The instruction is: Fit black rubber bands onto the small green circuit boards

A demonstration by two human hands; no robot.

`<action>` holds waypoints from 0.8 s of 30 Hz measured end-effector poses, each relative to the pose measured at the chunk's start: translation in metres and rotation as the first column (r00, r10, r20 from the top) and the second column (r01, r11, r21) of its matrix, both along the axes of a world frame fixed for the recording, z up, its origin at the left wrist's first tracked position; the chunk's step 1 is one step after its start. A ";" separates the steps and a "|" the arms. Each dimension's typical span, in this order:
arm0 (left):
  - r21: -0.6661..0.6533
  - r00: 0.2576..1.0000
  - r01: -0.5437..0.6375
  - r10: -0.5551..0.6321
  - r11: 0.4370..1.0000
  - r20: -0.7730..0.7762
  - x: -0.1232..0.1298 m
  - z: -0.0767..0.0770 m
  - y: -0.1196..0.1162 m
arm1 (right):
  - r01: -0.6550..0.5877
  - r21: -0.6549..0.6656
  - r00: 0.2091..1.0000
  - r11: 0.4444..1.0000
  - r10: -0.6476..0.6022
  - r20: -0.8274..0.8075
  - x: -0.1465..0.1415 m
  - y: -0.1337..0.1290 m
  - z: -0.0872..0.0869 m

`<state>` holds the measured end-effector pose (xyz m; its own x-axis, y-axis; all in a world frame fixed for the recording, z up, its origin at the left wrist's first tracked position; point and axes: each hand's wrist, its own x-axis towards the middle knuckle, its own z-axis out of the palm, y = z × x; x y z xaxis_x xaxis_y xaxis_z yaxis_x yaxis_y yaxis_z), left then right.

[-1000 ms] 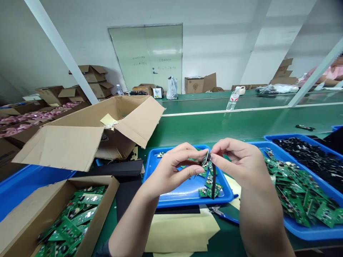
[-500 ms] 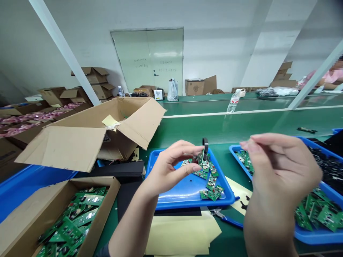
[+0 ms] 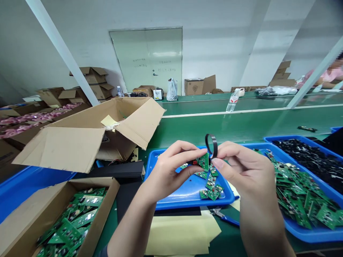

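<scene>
Between thumb and fingers, my left hand grips a green circuit board above the middle blue tray. A black ring stands upright at the board's right edge. The thumb and index finger of my right hand pinch the ring's lower right side, close to the board. Whether the ring is joined to the board is hard to tell. Below, several green boards lie in the blue tray.
An open carton of boards is at the left, with a larger open carton behind. At the right are a tray of boards and a tray of black parts. Blue-handled cutters lie near yellow sheets.
My right hand has moved left to the board and now pinches the black ring. In my left hand, the board has turned, showing more of its green face.
</scene>
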<state>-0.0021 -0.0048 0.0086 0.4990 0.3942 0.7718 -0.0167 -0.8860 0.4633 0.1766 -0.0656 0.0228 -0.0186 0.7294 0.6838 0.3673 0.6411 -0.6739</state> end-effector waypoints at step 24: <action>0.120 0.975 -0.119 0.093 0.986 0.204 -0.003 -0.005 0.008 | -0.366 -0.241 0.929 0.899 0.369 -0.034 0.001 0.008 -0.002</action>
<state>-0.0046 0.0034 0.0031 0.2931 0.3257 0.8989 0.0012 -0.9403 0.3403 0.1776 -0.0573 0.0204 -0.3238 0.8103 0.4884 0.1462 0.5528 -0.8204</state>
